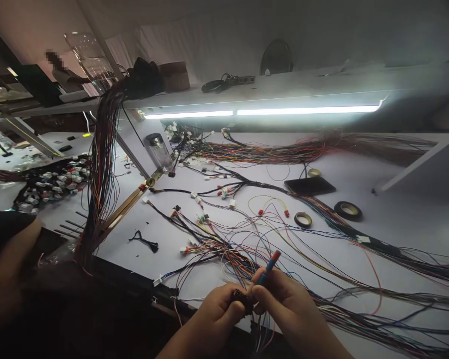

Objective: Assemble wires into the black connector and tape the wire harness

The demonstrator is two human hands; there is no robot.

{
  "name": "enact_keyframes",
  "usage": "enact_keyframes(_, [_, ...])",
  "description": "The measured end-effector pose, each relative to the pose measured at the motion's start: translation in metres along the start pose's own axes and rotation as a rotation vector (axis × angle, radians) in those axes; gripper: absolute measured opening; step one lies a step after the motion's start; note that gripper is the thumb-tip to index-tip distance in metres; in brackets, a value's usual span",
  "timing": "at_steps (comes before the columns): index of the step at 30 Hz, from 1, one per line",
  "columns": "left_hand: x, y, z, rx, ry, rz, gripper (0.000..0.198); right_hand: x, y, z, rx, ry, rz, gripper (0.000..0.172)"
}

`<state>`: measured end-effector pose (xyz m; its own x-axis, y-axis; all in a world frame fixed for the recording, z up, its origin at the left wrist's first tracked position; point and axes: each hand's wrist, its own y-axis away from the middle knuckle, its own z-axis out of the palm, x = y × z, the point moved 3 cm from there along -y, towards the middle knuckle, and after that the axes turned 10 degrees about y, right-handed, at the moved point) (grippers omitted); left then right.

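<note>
My left hand [219, 306] is closed around a small dark connector [242, 298] at the bottom centre. My right hand [288, 304] pinches a thin blue tool with a red tip [269, 267], its lower end against the connector. Both hands hover over the near edge of the white table [396, 219]. Many coloured wires [224, 244] of a harness run from the connector across the table.
Two black tape rolls [347, 210] [303, 219] and a dark flat pad [310, 185] lie mid-table. A clear jar [159, 149] stands at the back left. A thick wire bundle [103, 164] hangs at left. Another person's hand [7, 274] is at the left edge. A bright light strip [262, 110] runs overhead.
</note>
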<state>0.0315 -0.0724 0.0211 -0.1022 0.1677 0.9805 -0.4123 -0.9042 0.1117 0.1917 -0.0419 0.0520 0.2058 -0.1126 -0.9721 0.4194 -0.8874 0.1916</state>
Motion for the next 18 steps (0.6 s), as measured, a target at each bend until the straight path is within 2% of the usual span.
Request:
enact_keyframes(8, [0.009,0.0,0.005,0.019,-0.012,0.026,0.049,-0.001,0.001,-0.001,0.028,0.044,-0.024,0.031])
enact_keyframes(14, [0.003,0.0,0.002,0.04,0.009,0.003,0.051,-0.009,0.0,-0.006,-0.016,0.091,-0.081,0.028])
enact_keyframes(18, [0.001,0.001,0.002,0.063,-0.043,0.0,0.049,-0.005,0.0,-0.008,0.059,0.227,-0.095,0.022])
